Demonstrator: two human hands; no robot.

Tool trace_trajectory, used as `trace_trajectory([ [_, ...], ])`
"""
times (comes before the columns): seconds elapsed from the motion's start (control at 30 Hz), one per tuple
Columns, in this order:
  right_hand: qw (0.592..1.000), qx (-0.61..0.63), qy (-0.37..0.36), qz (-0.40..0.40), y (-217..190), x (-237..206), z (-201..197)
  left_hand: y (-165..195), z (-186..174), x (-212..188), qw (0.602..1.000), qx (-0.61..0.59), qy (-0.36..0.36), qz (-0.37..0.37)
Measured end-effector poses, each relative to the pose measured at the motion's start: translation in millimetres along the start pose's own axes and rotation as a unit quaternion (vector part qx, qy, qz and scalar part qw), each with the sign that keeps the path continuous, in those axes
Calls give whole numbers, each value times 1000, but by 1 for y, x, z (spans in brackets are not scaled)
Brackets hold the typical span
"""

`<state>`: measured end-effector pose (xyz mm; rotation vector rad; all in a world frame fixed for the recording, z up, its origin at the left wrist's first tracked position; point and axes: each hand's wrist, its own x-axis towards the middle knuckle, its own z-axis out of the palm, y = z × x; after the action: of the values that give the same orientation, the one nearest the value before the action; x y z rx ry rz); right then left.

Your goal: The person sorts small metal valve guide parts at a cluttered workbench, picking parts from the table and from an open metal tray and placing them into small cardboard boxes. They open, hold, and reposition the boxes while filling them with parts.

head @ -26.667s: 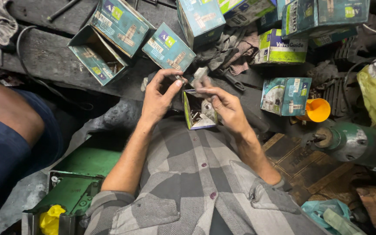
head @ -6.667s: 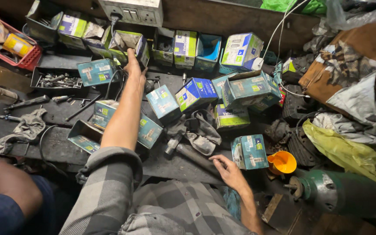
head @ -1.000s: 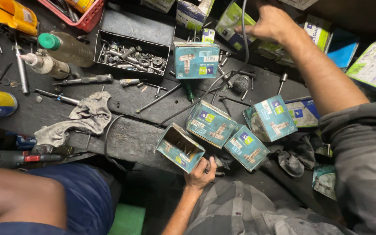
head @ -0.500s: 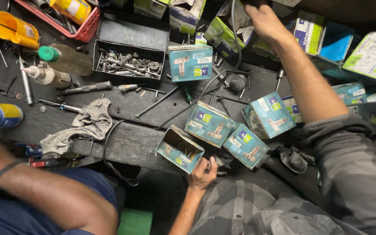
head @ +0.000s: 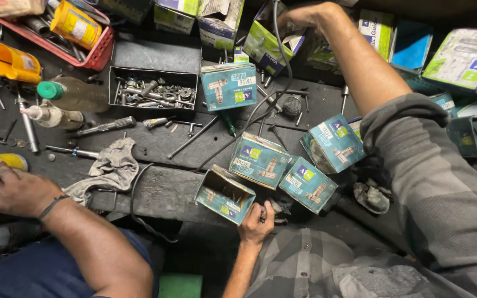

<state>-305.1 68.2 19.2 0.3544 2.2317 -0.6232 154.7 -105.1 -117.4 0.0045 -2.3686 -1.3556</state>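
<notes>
Head view: person's right hand (head: 307,15) stretched to the far row of the bench, fingers curled on the top edge of a green-and-white carton (head: 266,41) beside a black cable (head: 274,83); whether it actually grips the carton can't be told. Left hand (head: 256,223) sits at the near bench edge, thumb and fingers closed on something small and dark, touching the lower corner of an open teal box (head: 224,194). Two closed teal boxes (head: 282,171) lie just right of it. Metal tray of bolts (head: 153,91) further back left. A co-worker's hand (head: 12,190) rests at left, near a grey rag (head: 109,168).
</notes>
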Motion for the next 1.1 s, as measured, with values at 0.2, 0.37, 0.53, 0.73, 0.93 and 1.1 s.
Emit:
trace_trajectory([
  [0.2,999,-44,-10,-25,-5,-3,0,-2,1,-1,1000,-1,-3,5],
  [0.37,964,-18,-111,-239,-9,6,2,-2,2,0,1000,-6,-8,5],
  [0.53,989,-4,-30,-142,-12,8,8,-3,0,1,1000,-5,-10,6],
  [0.73,999,-29,6,-46,-16,-6,10,-1,-2,3,1000,-2,-7,11],
  [0.93,998,-30,23,-45,-11,-17,13,-1,-2,4,1000,-4,-1,11],
  [1.1,997,-27,48,-47,1,-18,14,-3,1,-2,1000,3,-5,11],
])
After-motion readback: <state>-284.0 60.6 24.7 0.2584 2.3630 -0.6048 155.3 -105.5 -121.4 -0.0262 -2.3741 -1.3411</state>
